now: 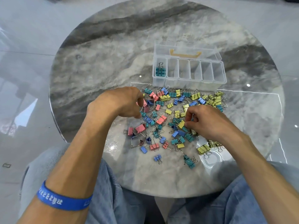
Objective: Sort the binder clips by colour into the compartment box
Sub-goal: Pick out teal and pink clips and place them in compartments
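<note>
A heap of binder clips (171, 120) in teal, pink, yellow and blue lies spread over the round marble table (113, 62). Behind it stands a clear compartment box (188, 72) with its lid open; teal clips (160, 72) fill only its leftmost compartment. My left hand (123, 102) is at the heap's left edge, fingers curled down among pink and teal clips; what it grips is hidden. My right hand (205, 122) is over the heap's right part, fingers pinching at a teal clip (191, 119) beside a yellow one (181, 124).
The box's open lid (186, 49) with a yellow handle lies back behind it. A few clips lie apart near the table's front edge, a blue one (157, 158) and a teal one (189, 161). My knees are under the table's near rim.
</note>
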A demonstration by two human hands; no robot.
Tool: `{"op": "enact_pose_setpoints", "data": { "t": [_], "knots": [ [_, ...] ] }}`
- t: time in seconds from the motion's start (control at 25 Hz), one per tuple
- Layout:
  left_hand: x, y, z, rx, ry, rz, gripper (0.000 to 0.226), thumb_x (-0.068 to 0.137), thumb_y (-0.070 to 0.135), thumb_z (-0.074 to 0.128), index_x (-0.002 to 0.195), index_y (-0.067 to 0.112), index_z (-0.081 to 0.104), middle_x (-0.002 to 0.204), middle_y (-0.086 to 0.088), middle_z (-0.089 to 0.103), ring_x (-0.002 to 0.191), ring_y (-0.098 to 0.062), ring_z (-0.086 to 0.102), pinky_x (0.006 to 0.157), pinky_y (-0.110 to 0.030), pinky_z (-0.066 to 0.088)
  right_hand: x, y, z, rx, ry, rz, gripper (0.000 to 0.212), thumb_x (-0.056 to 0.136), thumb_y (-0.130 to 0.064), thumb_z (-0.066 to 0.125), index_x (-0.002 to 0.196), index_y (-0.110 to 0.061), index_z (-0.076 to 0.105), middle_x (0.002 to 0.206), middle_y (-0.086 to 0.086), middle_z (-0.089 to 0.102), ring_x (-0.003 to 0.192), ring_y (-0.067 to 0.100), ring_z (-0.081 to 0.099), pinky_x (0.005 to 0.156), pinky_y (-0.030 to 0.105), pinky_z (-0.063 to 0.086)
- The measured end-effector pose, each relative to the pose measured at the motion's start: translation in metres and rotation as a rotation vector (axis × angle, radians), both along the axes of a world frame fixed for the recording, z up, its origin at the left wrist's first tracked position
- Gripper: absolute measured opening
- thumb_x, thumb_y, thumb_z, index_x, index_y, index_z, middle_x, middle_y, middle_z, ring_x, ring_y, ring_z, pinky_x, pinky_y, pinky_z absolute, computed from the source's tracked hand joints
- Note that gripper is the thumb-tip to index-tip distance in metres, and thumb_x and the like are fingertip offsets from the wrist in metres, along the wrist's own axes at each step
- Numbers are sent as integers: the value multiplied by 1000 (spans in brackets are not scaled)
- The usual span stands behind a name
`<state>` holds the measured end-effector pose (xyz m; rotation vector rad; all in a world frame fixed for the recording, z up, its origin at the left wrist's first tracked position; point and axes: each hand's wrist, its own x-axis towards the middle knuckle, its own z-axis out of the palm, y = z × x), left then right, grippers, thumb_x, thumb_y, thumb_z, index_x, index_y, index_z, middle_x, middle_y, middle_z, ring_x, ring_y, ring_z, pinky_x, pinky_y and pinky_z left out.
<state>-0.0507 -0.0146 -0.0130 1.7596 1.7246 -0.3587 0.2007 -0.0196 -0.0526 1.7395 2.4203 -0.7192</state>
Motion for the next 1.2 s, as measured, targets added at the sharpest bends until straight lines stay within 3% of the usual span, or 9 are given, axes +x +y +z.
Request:
{"op": "enact_pose_setpoints", "data": {
  "t": [0.16, 0.64, 0.76, 0.92, 1.08, 1.2],
  "knots": [
    [0, -2, 2, 0, -7, -19, 38, 89, 30, 71, 124, 25, 59, 102, 6, 52, 96, -17, 52, 77, -30, 39, 2, 3, -4, -42, 61, 34, 15, 87, -23, 71, 78, -28, 61, 66, -12, 54, 64, 7, 53, 60, 29, 39],
    [-6, -1, 2, 19, -61, -23, 30, 95, 15, 60, 124, 24, 60, 107, 4, 54, 95, -16, 51, 73, -26, 37, 1, -3, -10, 18, 89, 18, 12, 87, -25, 74, 80, -28, 64, 63, -9, 58, 61, 7, 55, 56, 29, 40],
    [-11, 1, 0, 44, -59, 8, 29, 96, 14, 57, 124, 21, 61, 105, 3, 54, 96, -17, 51, 76, -27, 37, -4, -5, -11, 18, 114, 15, 12, 87, -24, 73, 80, -27, 64, 60, -8, 57, 58, 8, 53, 55, 29, 40],
    [-15, 4, -4, 40, -50, 61, 35, 95, 16, 58, 129, 21, 57, 124, -1, 58, 103, -19, 52, 80, -29, 38, -8, -4, -12, 1, 111, -1, 11, 88, -24, 72, 80, -26, 64, 60, -7, 56, 58, 9, 54, 57, 31, 43],
    [-23, 5, -6, 53, -61, 131, 51, 93, 5, 52, 141, 24, 46, 139, -3, 53, 125, -24, 51, 94, -32, 41, -8, -3, -11, 8, 104, -4, 10, 88, -26, 72, 82, -26, 64, 63, -6, 58, 61, 11, 55, 61, 32, 45],
    [-21, 6, -8, 48, -74, 125, 51, 94, 6, 53, 142, 24, 44, 139, -2, 56, 125, -25, 52, 102, -37, 44, -9, -3, -12, 19, 117, 1, 10, 89, -25, 72, 82, -27, 64, 62, -8, 56, 59, 9, 53, 57, 30, 42]
  ]
}}
